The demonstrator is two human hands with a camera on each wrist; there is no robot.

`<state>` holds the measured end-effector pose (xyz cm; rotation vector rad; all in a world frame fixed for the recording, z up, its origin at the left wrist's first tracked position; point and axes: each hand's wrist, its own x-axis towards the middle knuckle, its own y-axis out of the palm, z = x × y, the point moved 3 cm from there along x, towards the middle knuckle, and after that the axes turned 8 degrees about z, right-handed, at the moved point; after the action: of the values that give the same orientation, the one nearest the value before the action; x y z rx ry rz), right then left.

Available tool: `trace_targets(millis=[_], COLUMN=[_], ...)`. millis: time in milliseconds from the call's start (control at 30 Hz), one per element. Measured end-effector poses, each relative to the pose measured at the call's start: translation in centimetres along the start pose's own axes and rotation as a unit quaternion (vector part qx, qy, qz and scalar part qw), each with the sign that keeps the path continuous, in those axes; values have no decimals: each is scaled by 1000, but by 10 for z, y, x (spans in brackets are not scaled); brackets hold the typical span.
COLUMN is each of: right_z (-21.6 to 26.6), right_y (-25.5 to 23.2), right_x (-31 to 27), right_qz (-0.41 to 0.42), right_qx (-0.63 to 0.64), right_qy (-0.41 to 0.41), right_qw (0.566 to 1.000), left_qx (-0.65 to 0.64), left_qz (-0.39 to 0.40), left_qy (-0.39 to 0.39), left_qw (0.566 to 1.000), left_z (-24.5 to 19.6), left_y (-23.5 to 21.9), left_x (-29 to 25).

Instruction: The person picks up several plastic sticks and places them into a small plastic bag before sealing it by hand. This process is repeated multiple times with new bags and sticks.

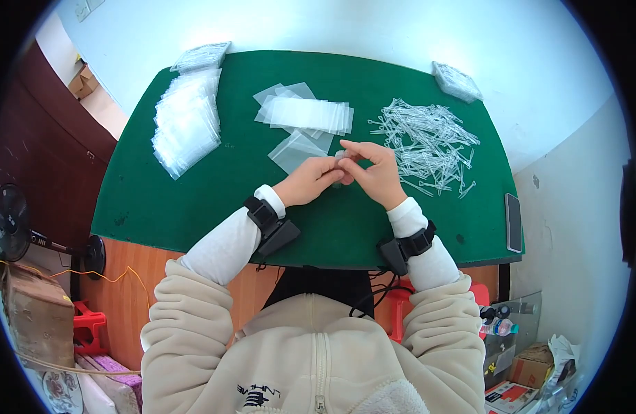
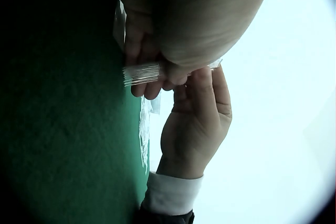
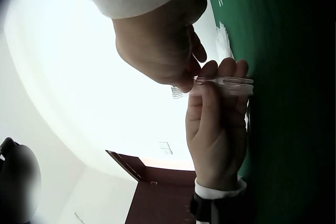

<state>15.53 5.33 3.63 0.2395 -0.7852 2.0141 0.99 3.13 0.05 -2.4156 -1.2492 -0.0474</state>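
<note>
Between my two hands is a small bundle of clear plastic sticks (image 3: 236, 83), lined up side by side. My left hand (image 1: 305, 182) grips it, thumb on one side and fingers curled round the other, as the right wrist view shows; the stick ends stand out past the fingers. At the bundle's other end, my right hand (image 1: 376, 171) pinches it with thumb and fingertips. Loose sticks with small looped ends lie in a pile (image 1: 428, 145) just right of the right hand. Flat clear plastic bags (image 1: 307, 114) lie spread beyond the hands.
A long overlapping stack of clear bags (image 1: 188, 123) lies on the green table (image 1: 193, 214) at left. Clear packs stand at the back left (image 1: 202, 56) and back right (image 1: 457, 83) corners. A phone (image 1: 513, 222) lies by the right edge. A fan (image 1: 10, 222) stands at far left.
</note>
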Motion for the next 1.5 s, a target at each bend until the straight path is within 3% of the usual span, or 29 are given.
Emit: trace_targets(millis=[100, 233, 400, 467, 700, 833, 1367, 1500], right_z=[-1, 3, 1, 1, 5, 10, 11, 11], right_y=[0, 0, 7, 6, 4, 1, -4, -4], right_x=[-2, -2, -1, -2, 1, 1, 2, 2], right_qz=[-44, -24, -27, -16, -22, -34, -85, -82], right_qx=[-61, -151, -133, -98, -125, -136, -130, -123], right_qy=[-38, -50, -78, -32, -103, -126, -101, -105], right_qw=[996, 987, 988, 995, 987, 982, 983, 983], left_qx=[-27, -31, 27, 17, 52, 41, -101, -58], left_qz=[-11, -10, -12, -15, -5, -48, -27, -29], left_qy=[1, -4, -3, 12, 19, 33, 26, 10], left_qw=[1000, 999, 1000, 1000, 998, 997, 994, 998], left_z=[1, -1, -1, 2, 0, 0, 4, 4], left_y=[1, 2, -1, -1, 0, 1, 1, 1], left_x=[1, 1, 0, -1, 0, 0, 3, 2])
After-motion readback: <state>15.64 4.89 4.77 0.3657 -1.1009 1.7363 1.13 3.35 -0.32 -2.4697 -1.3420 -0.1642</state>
